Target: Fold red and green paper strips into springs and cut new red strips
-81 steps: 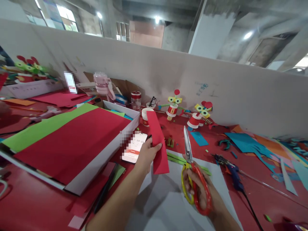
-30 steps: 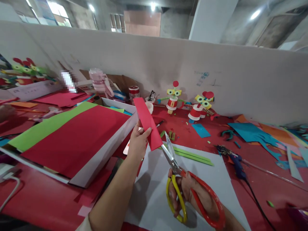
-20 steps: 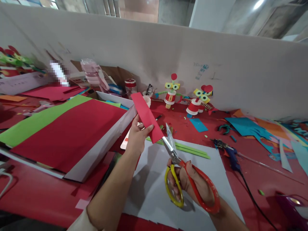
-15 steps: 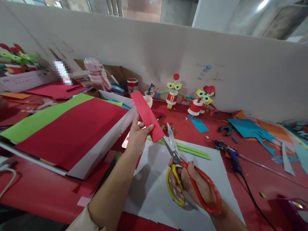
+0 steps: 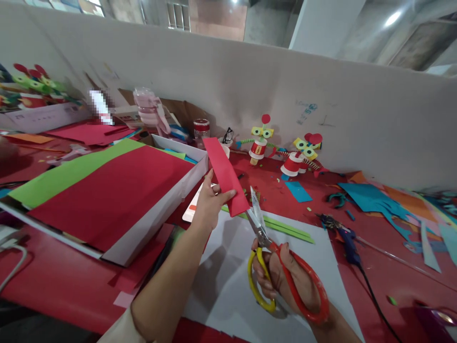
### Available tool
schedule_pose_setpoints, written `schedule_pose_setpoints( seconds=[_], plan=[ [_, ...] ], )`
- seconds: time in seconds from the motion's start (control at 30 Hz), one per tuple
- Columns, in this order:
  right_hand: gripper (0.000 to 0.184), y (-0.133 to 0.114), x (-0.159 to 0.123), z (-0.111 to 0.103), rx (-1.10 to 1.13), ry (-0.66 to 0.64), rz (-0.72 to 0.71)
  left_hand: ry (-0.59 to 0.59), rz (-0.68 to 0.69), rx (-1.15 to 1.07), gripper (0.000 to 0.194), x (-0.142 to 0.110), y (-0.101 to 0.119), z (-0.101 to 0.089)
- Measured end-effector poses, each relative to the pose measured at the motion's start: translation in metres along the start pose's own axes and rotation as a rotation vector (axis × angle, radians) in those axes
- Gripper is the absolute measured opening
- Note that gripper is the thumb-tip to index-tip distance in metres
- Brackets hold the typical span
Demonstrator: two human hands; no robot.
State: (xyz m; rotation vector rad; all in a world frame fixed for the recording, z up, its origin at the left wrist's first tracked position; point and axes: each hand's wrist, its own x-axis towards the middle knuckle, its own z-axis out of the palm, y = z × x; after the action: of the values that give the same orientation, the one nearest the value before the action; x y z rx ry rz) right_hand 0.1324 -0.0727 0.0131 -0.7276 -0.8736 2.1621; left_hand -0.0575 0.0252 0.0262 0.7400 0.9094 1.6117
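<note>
A long folded strip of red paper [image 5: 225,174] is pinched in my left hand [image 5: 211,202], slanting up and away to the left. My right hand [image 5: 285,271] grips scissors [image 5: 262,238] with one yellow and one red handle. Their blades are slightly apart, with one blade's tip at the lower end of the red paper. Underneath lies a white sheet [image 5: 228,281], and several green paper strips [image 5: 285,228] rest along its far edge. Behind my left hand, a phone [image 5: 191,209] is partly covered.
A white box [image 5: 157,205] holding red and green paper sheets stands left. Two paper-cup figures [image 5: 259,148] are by the wall. A glue gun [image 5: 348,240] with its cord lies right, before blue and orange paper scraps [image 5: 374,200]. A cup, jar and pink bottle [image 5: 150,112] stand behind.
Over the last seconds the scissors came left from upright to meet the red paper's lower end, and the paper tilted. In the last half second the paper and left hand shifted slightly right.
</note>
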Motion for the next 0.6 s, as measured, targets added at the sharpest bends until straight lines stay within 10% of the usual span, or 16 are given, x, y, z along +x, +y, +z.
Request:
schedule_pose_setpoints(
  seconds=[0.6],
  plan=[
    [0.052,0.0014,-0.0025,-0.0043,-0.009,-0.005,0.004,0.005,0.000,0.023,0.088,0.0035,0.0016,-0.0053]
  ],
)
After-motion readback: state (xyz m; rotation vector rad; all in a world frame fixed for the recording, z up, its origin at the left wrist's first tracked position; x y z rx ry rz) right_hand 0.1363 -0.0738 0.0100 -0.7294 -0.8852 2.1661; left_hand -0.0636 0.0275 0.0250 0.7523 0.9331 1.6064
